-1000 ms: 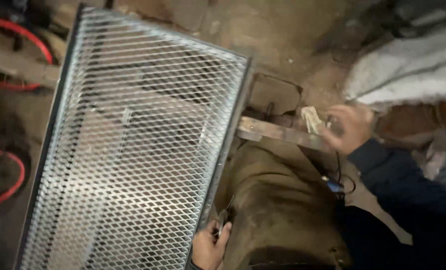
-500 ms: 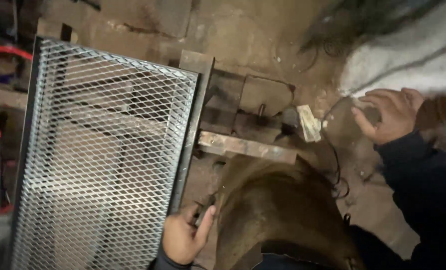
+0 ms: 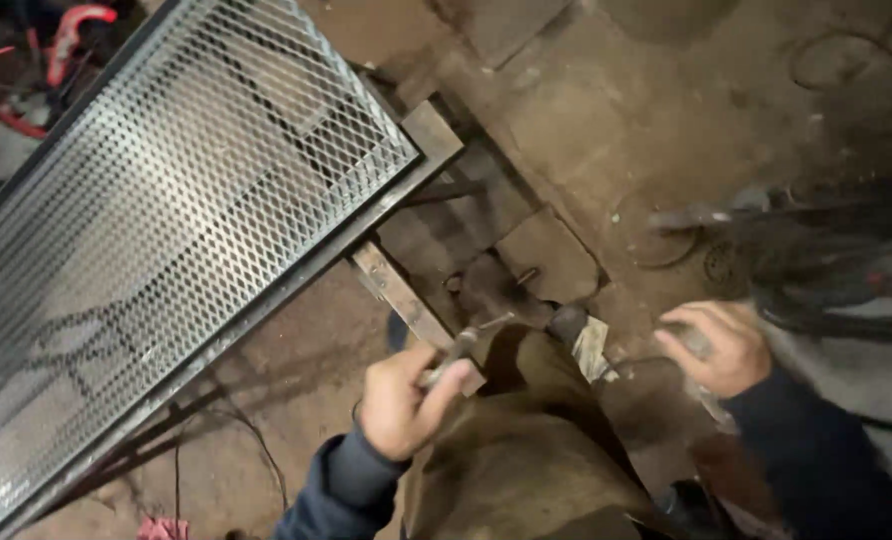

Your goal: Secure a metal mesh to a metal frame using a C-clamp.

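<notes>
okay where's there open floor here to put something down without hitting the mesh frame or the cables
Bare dirt floor lies between the mesh frame and the left hand, though thin wires cross its lower edge. Another open patch of floor sits top centre, beyond the frame's corner. It is crowded between the hands, around the flat bar, and by the cables above the right hand.

Mesh panel (image 3: 166, 210): expanded metal, bright grey with a dull sheen, in a dark matt metal frame (image 3: 436, 135). Bar (image 3: 406, 305): rusty, rough metal. Floor (image 3: 606, 90): brown, matt, gritty. Sleeves (image 3: 826, 470): dark cloth. Hose (image 3: 11, 75): red, glossy.
</notes>
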